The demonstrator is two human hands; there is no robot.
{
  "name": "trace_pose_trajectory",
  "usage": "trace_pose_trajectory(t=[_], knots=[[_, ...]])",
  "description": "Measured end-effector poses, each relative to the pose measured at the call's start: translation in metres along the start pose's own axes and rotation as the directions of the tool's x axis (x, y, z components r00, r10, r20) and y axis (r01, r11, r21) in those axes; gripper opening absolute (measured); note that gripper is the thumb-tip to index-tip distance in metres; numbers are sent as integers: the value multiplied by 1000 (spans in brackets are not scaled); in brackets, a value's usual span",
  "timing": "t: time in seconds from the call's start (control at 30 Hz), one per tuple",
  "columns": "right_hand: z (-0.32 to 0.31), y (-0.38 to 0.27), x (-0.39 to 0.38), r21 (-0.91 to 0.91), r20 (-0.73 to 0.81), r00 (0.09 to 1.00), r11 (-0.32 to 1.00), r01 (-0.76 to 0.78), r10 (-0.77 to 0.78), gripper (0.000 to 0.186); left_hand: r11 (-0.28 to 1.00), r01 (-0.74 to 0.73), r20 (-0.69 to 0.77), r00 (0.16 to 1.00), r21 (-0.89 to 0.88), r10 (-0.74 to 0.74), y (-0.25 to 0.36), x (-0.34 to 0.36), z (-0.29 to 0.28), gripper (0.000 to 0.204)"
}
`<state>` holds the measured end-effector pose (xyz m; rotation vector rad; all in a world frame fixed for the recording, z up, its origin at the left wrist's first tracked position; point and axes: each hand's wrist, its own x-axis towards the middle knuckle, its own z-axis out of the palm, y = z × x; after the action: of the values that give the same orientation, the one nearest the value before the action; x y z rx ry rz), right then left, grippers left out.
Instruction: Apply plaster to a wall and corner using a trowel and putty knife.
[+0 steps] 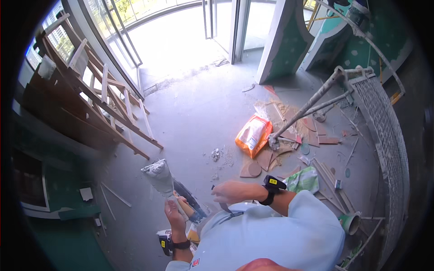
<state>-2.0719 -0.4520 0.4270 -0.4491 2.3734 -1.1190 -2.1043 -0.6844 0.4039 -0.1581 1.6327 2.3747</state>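
My left hand [175, 212] grips a putty knife [157, 171] with pale grey compound heaped on its blade, held up at the lower middle. A dark, long object [190, 196] shows just behind it; I cannot make out what it is. My right hand [228, 192] is closed beside my light blue shirt, near a thin dark piece; whether it holds this is unclear.
An orange-and-white bag [252, 135] lies among board offcuts [312, 131]. A metal scaffold [377, 131] stands at right, wooden trestles [113, 113] at left. Open glass doors [117, 31] and green board partitions [282, 49] are at the back.
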Motion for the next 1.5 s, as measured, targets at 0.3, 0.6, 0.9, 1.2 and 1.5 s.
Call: trace_pose_trajectory(t=[0.3, 0.6, 0.9, 1.2, 1.5], knots=[[-151, 36, 183, 337, -450, 893, 926, 169, 0, 69, 997, 7, 362, 932, -72, 20, 13, 274, 97, 26], [-354, 107, 312, 223, -771, 609, 975, -18, 188, 56, 976, -196, 792, 608, 99, 42, 71, 542, 232, 31], [-492, 313, 363, 501, -834, 132, 836, -226, 536, 66, 976, -96, 855, 504, 195, -122, 15, 720, 358, 28], [-715, 415, 317, 486, -871, -184, 856, -179, 456, 49, 990, -55, 922, 375, 132, -102, 11, 917, 525, 22], [-807, 450, 295, 545, -583, -769, 828, -132, 262, 24, 948, -8, 945, -75, 319, -319, -15, 1031, 703, 27]])
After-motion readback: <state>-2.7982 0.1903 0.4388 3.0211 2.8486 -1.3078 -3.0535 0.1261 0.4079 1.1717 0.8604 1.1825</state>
